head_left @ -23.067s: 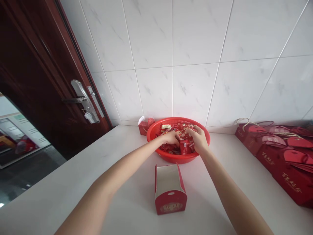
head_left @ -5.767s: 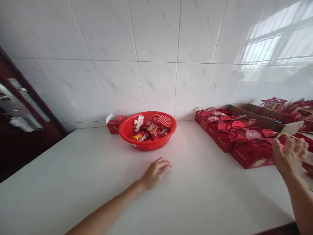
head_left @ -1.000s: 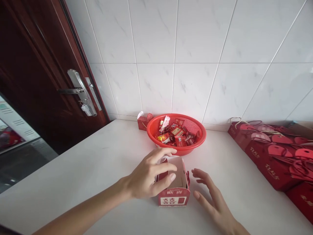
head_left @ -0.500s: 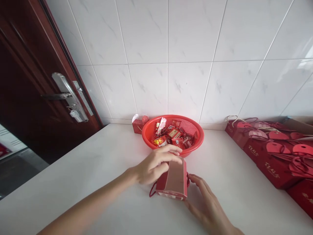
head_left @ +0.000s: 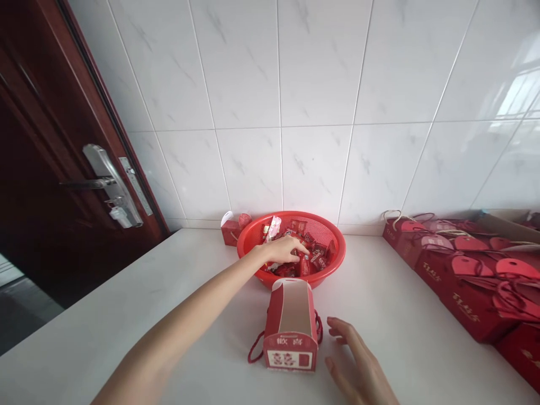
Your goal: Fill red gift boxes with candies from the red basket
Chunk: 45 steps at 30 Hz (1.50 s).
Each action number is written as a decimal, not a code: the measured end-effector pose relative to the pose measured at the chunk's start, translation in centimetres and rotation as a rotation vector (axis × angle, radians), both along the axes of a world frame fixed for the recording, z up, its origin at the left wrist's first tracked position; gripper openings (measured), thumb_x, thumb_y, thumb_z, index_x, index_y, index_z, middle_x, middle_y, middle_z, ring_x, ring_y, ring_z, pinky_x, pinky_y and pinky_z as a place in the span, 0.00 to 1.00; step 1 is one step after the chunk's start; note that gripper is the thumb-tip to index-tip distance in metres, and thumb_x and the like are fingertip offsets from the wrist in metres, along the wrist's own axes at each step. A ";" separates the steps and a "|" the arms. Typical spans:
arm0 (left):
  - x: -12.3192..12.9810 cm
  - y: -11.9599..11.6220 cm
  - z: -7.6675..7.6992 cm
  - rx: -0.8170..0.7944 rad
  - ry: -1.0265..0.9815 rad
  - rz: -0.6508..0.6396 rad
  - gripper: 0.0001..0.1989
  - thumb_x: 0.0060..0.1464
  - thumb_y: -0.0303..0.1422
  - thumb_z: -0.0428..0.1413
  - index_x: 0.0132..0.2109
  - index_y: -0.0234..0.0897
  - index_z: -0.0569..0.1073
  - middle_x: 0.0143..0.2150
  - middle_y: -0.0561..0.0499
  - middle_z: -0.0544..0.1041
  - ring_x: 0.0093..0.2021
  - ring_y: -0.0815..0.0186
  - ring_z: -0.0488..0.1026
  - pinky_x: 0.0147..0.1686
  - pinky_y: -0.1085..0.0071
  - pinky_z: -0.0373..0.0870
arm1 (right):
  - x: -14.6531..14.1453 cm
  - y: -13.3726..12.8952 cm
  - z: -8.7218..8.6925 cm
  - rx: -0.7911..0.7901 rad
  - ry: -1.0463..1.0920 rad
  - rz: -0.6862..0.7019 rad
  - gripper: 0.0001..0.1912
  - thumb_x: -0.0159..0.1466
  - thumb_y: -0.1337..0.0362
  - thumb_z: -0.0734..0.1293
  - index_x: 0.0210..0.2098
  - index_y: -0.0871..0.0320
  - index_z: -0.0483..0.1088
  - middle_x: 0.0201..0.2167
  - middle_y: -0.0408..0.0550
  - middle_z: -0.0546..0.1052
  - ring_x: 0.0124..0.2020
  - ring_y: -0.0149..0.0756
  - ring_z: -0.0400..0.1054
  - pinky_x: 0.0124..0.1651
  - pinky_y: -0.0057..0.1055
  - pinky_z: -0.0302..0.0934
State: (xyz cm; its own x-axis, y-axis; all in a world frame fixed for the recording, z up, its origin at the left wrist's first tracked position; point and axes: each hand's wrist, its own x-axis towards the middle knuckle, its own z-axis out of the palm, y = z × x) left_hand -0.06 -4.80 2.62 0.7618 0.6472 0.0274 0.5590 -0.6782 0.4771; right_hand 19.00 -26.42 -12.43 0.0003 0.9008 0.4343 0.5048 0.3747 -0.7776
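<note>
My left hand (head_left: 286,250) reaches into a red plastic basket (head_left: 331,272) of wrapped candies (head_left: 323,260). Its index finger stretches out over the candies and the thumb is apart from it; the other fingertips are partly hidden. In front of the basket stands a red candy gift box (head_left: 291,315) with a pale panel on top, printed characters on its near end and red cord loops at both sides. My right hand (head_left: 356,360) rests by the box's right side, fingers apart and bent, with a gap between it and the box.
A small red box (head_left: 230,232) and a round red item (head_left: 244,220) sit behind the basket's left side, by the tiled wall. Several red gift boxes with cords (head_left: 449,287) line the right side of the white table (head_left: 185,270). A dark red door (head_left: 54,140) is at left.
My left hand has left the gift box and gone forward into the basket. The right hand has drawn slightly away from the box. The view has tilted up a little.
</note>
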 end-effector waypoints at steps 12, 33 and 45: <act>-1.4 -1.4 -0.6 -0.107 -0.530 0.209 0.23 0.55 0.52 0.54 0.31 0.35 0.74 0.26 0.52 0.72 0.27 0.67 0.67 0.30 0.71 0.65 | 2.1 2.5 4.3 0.216 -0.040 0.024 0.14 0.70 0.61 0.61 0.54 0.51 0.68 0.47 0.51 0.77 0.46 0.40 0.74 0.48 0.33 0.70; -0.7 -1.0 -1.8 -0.164 0.038 0.119 0.11 0.47 0.36 0.64 0.39 0.38 0.80 0.35 0.47 0.79 0.37 0.54 0.76 0.36 0.67 0.66 | -1.5 18.9 13.7 -0.178 1.072 0.053 0.15 0.41 0.61 0.77 0.25 0.56 0.70 0.20 0.42 0.77 0.26 0.40 0.74 0.29 0.34 0.69; 1.1 1.1 -2.1 -0.218 0.064 0.167 0.06 0.41 0.30 0.66 0.26 0.38 0.76 0.21 0.55 0.71 0.24 0.63 0.69 0.31 0.68 0.64 | -1.8 18.5 13.8 -0.218 1.036 0.077 0.17 0.43 0.57 0.78 0.27 0.56 0.71 0.22 0.43 0.78 0.27 0.41 0.75 0.26 0.31 0.66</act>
